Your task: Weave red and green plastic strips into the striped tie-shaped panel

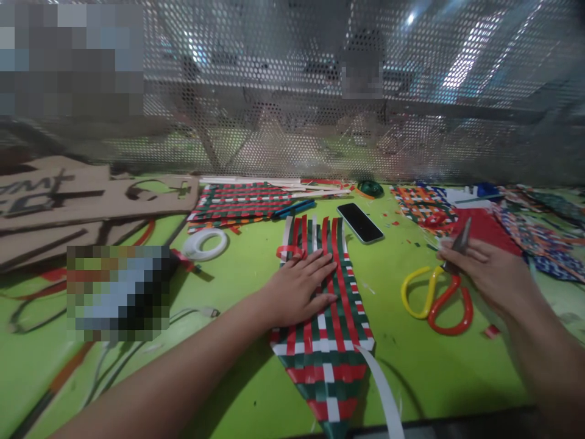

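A woven mat of red, green and white strips [326, 353] lies on the green table [256, 390] in front of me, narrowing to a point near the front edge. My left hand [299, 286] rests flat on its upper part, fingers spread and open. My right hand [487, 268] is to the right, fingers closed around the blades of a pair of scissors [439, 296] with one yellow and one red handle loop. The handles rest on the table.
A black phone [360, 222] lies beyond the mat. A finished woven piece [237, 204], a blue pen [292, 209] and a white tape ring [205, 244] sit left of it. Cardboard sheets [68, 201] fill the far left. More woven pieces [525, 231] lie right. Perforated metal screen [292, 91] behind.
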Motion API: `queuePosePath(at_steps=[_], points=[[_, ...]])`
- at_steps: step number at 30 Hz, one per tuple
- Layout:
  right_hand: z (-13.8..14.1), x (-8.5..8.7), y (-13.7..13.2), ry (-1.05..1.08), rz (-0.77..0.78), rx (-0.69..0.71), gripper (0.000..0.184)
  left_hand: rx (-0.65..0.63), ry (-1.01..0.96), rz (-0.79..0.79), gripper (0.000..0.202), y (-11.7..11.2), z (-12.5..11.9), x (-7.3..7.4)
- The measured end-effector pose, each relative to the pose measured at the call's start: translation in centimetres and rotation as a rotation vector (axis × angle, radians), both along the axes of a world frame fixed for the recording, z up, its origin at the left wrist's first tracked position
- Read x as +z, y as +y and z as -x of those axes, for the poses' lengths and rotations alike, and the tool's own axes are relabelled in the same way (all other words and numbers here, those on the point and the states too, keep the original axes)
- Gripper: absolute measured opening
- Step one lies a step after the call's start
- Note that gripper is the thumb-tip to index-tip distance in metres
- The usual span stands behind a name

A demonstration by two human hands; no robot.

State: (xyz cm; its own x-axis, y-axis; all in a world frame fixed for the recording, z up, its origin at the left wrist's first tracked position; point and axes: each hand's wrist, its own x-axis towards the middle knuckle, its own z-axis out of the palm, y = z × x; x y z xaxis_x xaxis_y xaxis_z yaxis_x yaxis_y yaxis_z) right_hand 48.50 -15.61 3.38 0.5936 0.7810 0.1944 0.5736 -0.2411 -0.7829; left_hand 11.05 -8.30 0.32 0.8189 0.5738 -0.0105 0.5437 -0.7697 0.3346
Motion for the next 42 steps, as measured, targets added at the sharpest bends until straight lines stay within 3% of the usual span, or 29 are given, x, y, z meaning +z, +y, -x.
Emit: queuePosePath(at_steps=[2, 5, 7, 10, 12, 14, 17, 20, 24, 32, 39, 42], points=[[0.8, 0.0, -0.5, 0.327, -0.035, 0.131, 0.024, -0.002, 0.000, 0.001, 0.070, 0.0, 0.0, 0.1], [3.0, 0.8, -0.5, 0.539, -0.020, 0.286, 0.024, -0.006, 0.010, 0.003, 0.070, 0.0, 0.0, 0.1], [5.1, 2.0, 0.4, 0.490, -0.022, 0.446, 0.024, -0.006, 0.016, 0.004, 0.071, 0.0, 0.0, 0.1], [8.8, 4.0, 3.3, 0.341, -0.335, 0.661, 0.019, -0.007, 0.004, -0.005, 0.070, 0.0, 0.0, 0.0], [11.1, 4.7, 5.9, 0.248, -0.525, 0.712, 0.019, -0.005, -0.005, -0.013, 0.070, 0.0, 0.0, 0.0], [12.9, 4.4, 8.3, 0.224, -0.604, 0.753, 0.019, -0.002, -0.007, -0.015, 0.070, 0.0, 0.1, 0.0], [14.3, 3.2, 10.6, 0.215, -0.581, 0.790, 0.021, 0.002, -0.004, -0.006, 0.070, 0.0, 0.1, -0.1], [14.5, 2.4, 11.2, 0.191, -0.541, 0.819, 0.023, 0.003, -0.003, 0.002, 0.071, 0.0, 0.1, -0.2], [14.3, 2.6, 11.1, 0.184, -0.608, 0.789, 0.023, 0.007, -0.011, -0.001, 0.072, -0.1, 0.1, -0.3], [14.6, 2.6, 11.2, 0.139, -0.527, 0.643, 0.027, 0.001, -0.035, -0.013, 0.070, 0.0, 0.2, -0.3], [14.6, 2.7, 11.1, 0.168, -0.540, 0.655, 0.027, -0.002, -0.043, -0.025, 0.069, 0.0, 0.2, -0.4], [14.6, 2.7, 11.1, 0.203, -0.537, 0.728, 0.026, -0.005, -0.047, -0.019, 0.069, 0.0, 0.3, -0.4]])
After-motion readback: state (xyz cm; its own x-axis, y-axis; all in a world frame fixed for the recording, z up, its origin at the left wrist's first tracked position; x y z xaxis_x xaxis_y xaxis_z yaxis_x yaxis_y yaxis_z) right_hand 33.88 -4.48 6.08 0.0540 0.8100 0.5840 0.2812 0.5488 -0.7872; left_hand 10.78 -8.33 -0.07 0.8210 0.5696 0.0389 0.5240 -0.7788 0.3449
